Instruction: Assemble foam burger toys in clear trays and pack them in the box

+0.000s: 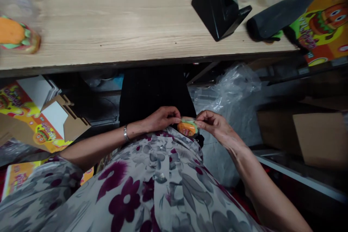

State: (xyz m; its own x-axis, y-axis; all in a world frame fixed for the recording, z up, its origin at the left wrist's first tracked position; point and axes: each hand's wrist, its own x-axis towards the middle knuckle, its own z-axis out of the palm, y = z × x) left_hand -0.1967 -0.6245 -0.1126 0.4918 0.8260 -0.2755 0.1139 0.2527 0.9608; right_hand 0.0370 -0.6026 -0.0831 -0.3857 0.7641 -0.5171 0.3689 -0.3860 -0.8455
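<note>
Over my lap, a small clear plastic bag (187, 127) holds an orange and green toy burger. My left hand (165, 116) pinches one upper corner of it between thumb and fingers. At the other upper corner, my right hand (212, 124) is closed in a pinch too, so the bag's top edge is stretched between both hands. Another toy burger (13, 34), with an orange top and green frill, lies on the tabletop at the far left, apart from my hands.
A black tape dispenser (217, 7) with a green core stands on the wooden table (114, 21). Right of it lie a dark grey object (280, 16) and printed burger cardboard (323, 25). Flat printed boxes (46, 127) are at left below the table; plastic film (233, 83) and a carton (320, 137) at right.
</note>
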